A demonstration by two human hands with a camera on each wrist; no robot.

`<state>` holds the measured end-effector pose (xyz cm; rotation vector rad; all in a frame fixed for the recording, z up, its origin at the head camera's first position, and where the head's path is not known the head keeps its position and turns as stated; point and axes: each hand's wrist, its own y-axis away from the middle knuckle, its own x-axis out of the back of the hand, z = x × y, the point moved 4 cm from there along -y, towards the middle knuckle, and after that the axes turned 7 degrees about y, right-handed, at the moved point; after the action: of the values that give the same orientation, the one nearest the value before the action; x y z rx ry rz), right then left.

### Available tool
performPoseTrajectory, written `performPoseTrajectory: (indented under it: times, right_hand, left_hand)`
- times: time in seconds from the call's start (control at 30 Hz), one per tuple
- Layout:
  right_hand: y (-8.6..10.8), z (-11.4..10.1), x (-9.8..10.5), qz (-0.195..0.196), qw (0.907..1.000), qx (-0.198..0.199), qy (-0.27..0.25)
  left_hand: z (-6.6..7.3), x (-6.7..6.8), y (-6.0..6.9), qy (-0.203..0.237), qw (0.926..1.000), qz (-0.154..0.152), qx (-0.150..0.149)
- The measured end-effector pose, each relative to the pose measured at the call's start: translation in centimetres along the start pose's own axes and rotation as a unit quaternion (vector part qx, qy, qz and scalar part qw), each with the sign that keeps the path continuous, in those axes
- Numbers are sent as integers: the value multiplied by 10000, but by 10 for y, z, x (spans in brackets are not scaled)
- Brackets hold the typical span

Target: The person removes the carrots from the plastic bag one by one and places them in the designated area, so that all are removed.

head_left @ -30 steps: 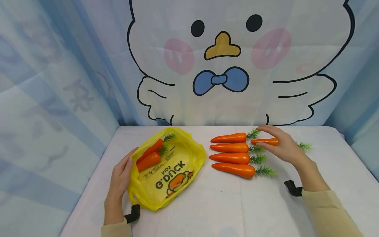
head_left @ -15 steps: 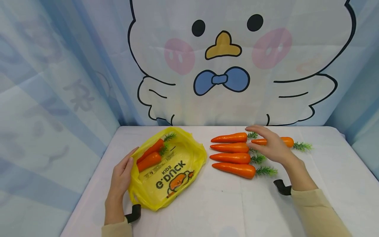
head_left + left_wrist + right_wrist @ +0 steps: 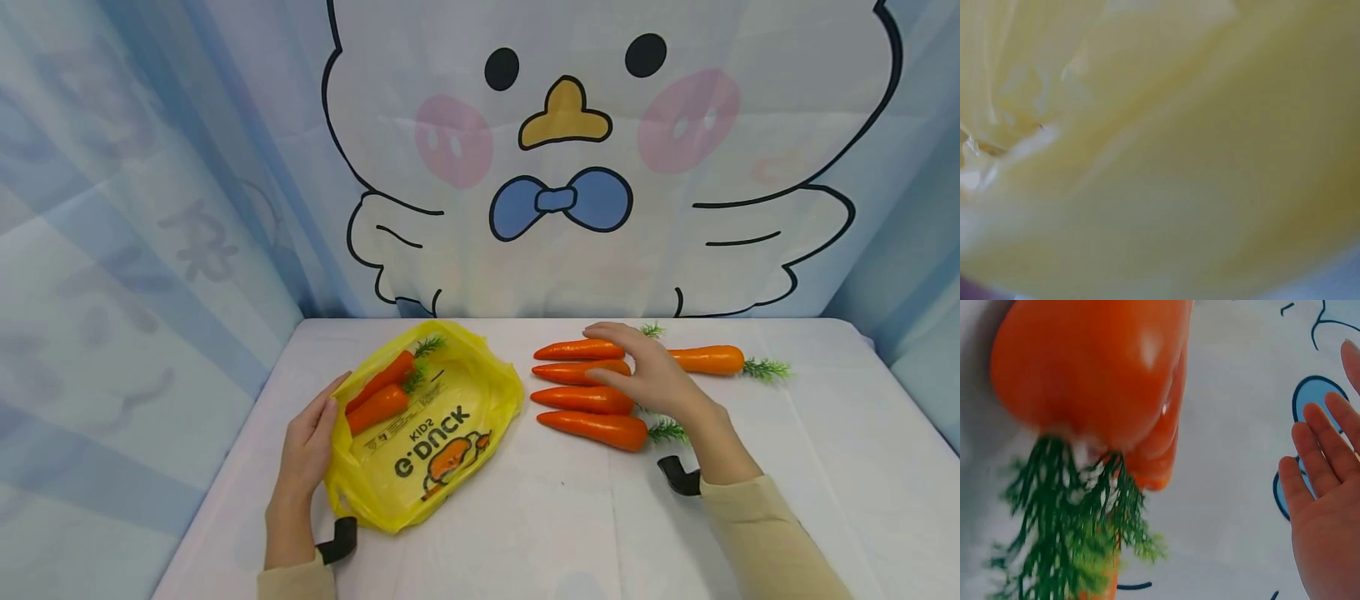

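My left hand holds the left edge of a yellow plastic bag, its mouth spread toward me. Two toy carrots with green tops lie inside the bag at its left. Several more carrots form a row on the table, tips pointing left. Over the upper two of that row hovers my right hand, thumb and fingers apart, nothing gripped. It hides some leafy tops. Straight fingers show on the right hand in the right wrist view. Yellow film fills the left wrist view.
One single carrot lies right of the row, partly behind the right hand. The white table ends at a curtain with a cartoon duck. Curtains also hang at both sides.
My right hand has let go of the single carrot on the right and moved left over the row. The left hand and the bag have stayed in place.
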<state>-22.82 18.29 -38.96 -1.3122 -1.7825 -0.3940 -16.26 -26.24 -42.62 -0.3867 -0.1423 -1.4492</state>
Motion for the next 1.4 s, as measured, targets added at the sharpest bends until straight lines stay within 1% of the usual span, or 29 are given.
performPoseTrajectory:
  times: [0.13,0.3,0.57,0.8,1.0,1.23,1.4]
  right_hand:
    - [-4,-8,-10,-184,9998,-53,-14]
    - [-8,-19,-19,-305,9993,-23,-227]
    - [-16,-31,-30,-345,9984,298,-340]
    - [-20,-43,-38,-412,9968,483,-486]
    - [-24,-52,-48,-511,9955,586,-549]
    - [-29,-63,-59,-525,9924,885,-668]
    - [-32,-69,-68,-600,9907,997,-708]
  left_hand:
    - [0,0,0,1,10000,12,-28]
    - [0,0,1,-2,10000,25,-76]
    - [-2,0,-1,-93,9999,21,87]
    - [-3,0,-1,-217,9995,-6,224]
    - [-3,0,-1,-226,9995,-28,200]
    - [-2,0,0,-218,9996,-48,175]
    - [-3,1,0,-209,9996,-30,203]
